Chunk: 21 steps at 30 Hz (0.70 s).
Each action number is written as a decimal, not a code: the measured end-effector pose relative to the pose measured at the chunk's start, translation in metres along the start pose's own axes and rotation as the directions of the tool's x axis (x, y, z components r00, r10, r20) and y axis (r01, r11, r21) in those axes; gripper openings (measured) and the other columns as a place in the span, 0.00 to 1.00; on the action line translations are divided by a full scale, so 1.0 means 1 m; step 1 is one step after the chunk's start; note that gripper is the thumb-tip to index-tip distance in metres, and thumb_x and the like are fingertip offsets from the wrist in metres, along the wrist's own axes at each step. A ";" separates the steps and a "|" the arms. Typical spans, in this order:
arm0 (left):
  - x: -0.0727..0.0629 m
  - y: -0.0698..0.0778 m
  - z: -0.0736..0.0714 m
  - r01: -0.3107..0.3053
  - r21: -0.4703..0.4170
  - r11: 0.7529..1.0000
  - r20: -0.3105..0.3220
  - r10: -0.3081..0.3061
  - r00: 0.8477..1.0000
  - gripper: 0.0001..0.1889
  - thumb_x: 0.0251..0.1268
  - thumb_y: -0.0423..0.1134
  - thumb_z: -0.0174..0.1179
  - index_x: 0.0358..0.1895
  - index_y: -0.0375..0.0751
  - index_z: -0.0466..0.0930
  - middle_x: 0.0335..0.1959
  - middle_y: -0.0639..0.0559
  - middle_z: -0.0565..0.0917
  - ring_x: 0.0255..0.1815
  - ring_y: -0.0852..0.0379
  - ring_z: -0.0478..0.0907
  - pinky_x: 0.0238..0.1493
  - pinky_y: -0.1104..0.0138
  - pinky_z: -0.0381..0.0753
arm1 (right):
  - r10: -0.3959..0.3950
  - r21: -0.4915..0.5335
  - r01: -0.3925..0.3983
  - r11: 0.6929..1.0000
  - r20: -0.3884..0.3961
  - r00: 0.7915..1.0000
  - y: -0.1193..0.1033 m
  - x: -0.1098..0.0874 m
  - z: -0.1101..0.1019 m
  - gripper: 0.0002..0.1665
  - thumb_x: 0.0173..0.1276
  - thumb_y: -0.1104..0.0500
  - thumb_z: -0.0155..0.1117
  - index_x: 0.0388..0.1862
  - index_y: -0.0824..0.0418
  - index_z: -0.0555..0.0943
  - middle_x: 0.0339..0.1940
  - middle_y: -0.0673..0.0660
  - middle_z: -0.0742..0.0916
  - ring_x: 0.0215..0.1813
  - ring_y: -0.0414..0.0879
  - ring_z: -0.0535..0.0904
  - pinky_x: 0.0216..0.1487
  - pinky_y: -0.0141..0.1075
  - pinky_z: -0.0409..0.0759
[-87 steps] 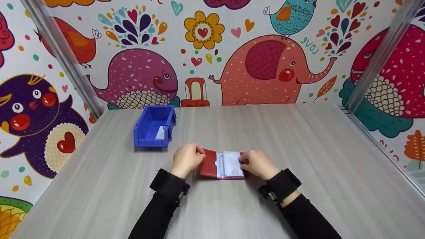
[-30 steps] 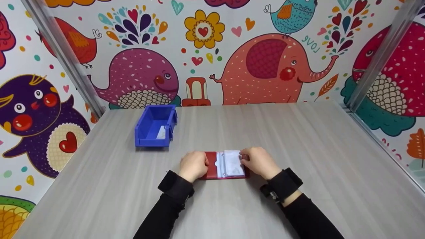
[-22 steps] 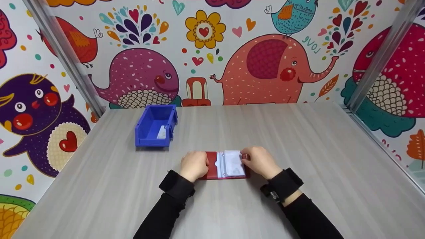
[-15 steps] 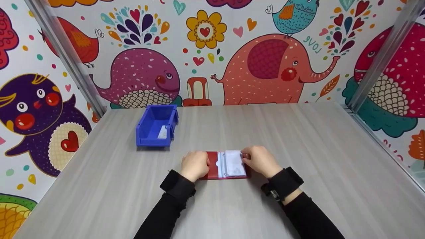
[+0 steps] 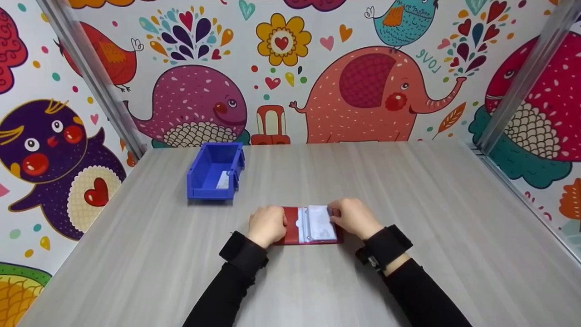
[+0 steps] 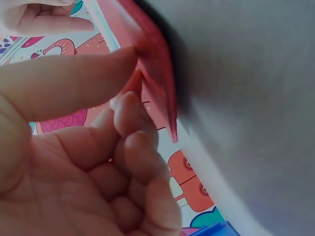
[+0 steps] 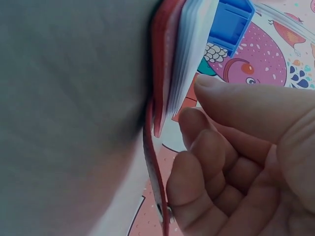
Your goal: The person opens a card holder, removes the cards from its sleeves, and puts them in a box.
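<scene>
An open red card holder (image 5: pixel 292 225) lies on the table, its stack of clear whitish sleeves (image 5: pixel 321 222) on the right half, bound along the middle. My left hand (image 5: pixel 267 225) is curled over the left cover; in the left wrist view the thumb and forefinger tips meet at the red cover (image 6: pixel 156 64). My right hand (image 5: pixel 356 218) is at the right edge of the sleeves. In the right wrist view its thumb and forefinger stand apart, beside the sleeves' edges (image 7: pixel 192 49), and the other fingers bend loosely close to a thin red strap (image 7: pixel 155 172) with a metal snap.
A blue plastic bin (image 5: pixel 211 194) with a white label or card (image 5: pixel 223 180) inside stands at the back left of the grey table (image 5: pixel 408 190). Walls printed with cartoon animals rise behind and at both sides, with metal posts (image 5: pixel 522 81) at the corners.
My left hand has lowered the left cover, which was tilted up at first, and now rests curled over it. My right hand has shifted only slightly at the sleeves' edge.
</scene>
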State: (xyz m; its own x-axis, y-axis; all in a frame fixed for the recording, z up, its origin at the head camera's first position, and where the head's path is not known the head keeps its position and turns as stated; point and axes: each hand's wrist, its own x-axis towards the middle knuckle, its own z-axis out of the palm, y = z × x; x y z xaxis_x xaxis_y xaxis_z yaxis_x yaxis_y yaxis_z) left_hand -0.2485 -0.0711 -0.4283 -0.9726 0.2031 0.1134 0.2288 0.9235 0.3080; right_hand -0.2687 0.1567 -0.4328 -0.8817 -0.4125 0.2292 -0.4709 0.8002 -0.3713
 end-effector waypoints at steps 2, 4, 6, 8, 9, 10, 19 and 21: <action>0.000 0.000 0.000 0.001 0.001 1.000 -0.003 -0.001 1.000 0.07 0.49 0.31 0.66 0.21 0.47 0.81 0.27 0.52 0.83 0.35 0.43 0.81 0.37 0.51 0.77 | -0.016 -0.008 0.016 1.000 -0.001 1.000 0.001 0.001 0.000 0.14 0.59 0.68 0.71 0.21 0.58 0.75 0.16 0.47 0.67 0.23 0.43 0.65 0.28 0.35 0.62; 0.000 0.000 0.000 -0.003 0.002 1.000 -0.008 0.003 1.000 0.08 0.49 0.30 0.66 0.20 0.48 0.81 0.25 0.53 0.83 0.35 0.43 0.81 0.36 0.52 0.76 | -0.035 -0.019 0.035 0.999 -0.001 0.999 0.002 0.001 0.000 0.15 0.58 0.69 0.71 0.20 0.58 0.74 0.15 0.46 0.67 0.23 0.43 0.65 0.27 0.35 0.63; -0.001 0.001 0.000 -0.004 0.003 1.000 -0.010 0.004 1.000 0.09 0.50 0.30 0.66 0.19 0.48 0.80 0.25 0.53 0.82 0.34 0.43 0.80 0.35 0.52 0.76 | -0.048 -0.030 0.048 0.998 0.002 0.999 0.003 0.001 0.001 0.14 0.56 0.69 0.71 0.21 0.59 0.74 0.16 0.46 0.67 0.23 0.43 0.65 0.28 0.35 0.63; -0.001 0.001 0.000 -0.006 0.003 1.000 -0.014 0.006 1.000 0.09 0.49 0.30 0.66 0.19 0.48 0.80 0.25 0.53 0.82 0.34 0.43 0.80 0.35 0.52 0.76 | -0.057 -0.033 0.057 0.998 0.007 0.998 0.003 0.001 0.001 0.12 0.56 0.69 0.71 0.22 0.60 0.75 0.16 0.47 0.68 0.23 0.43 0.65 0.28 0.35 0.63; -0.001 0.001 0.000 -0.007 0.002 1.000 -0.015 0.008 1.000 0.09 0.49 0.30 0.66 0.19 0.47 0.80 0.25 0.53 0.82 0.34 0.43 0.80 0.35 0.52 0.76 | -0.059 -0.035 0.060 0.998 0.010 0.998 0.003 0.000 0.001 0.12 0.57 0.69 0.71 0.23 0.60 0.76 0.16 0.47 0.68 0.23 0.43 0.65 0.28 0.35 0.63; -0.001 0.001 0.000 -0.009 0.002 1.000 -0.016 0.009 1.000 0.09 0.49 0.30 0.66 0.19 0.47 0.80 0.25 0.53 0.82 0.34 0.43 0.80 0.36 0.52 0.76 | -0.063 -0.036 0.063 0.997 0.011 0.998 0.003 0.000 0.001 0.11 0.57 0.70 0.70 0.23 0.60 0.76 0.16 0.47 0.68 0.23 0.43 0.65 0.27 0.35 0.63; -0.001 0.001 -0.001 -0.009 0.006 1.000 -0.014 0.009 1.000 0.08 0.49 0.30 0.66 0.20 0.47 0.82 0.27 0.52 0.84 0.35 0.43 0.80 0.37 0.51 0.76 | -0.125 -0.032 0.125 0.992 0.000 0.992 0.002 -0.002 0.001 0.13 0.55 0.70 0.70 0.21 0.61 0.74 0.16 0.46 0.67 0.23 0.42 0.63 0.26 0.34 0.62; -0.001 0.001 0.000 -0.008 0.007 1.000 -0.015 0.009 1.000 0.08 0.49 0.30 0.66 0.20 0.47 0.82 0.27 0.52 0.84 0.35 0.43 0.80 0.37 0.51 0.76 | -0.137 -0.032 0.137 0.990 0.001 0.991 0.002 -0.003 0.001 0.13 0.55 0.70 0.70 0.22 0.61 0.74 0.17 0.46 0.67 0.23 0.42 0.64 0.26 0.34 0.62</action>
State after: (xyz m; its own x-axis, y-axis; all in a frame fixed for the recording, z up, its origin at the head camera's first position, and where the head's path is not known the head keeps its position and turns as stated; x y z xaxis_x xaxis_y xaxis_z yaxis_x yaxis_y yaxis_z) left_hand -0.2474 -0.0708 -0.4280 -0.9698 0.2060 0.1304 0.2366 0.9240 0.3003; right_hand -0.2673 0.1591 -0.4352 -0.8086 -0.5190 0.2770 -0.5863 0.7494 -0.3075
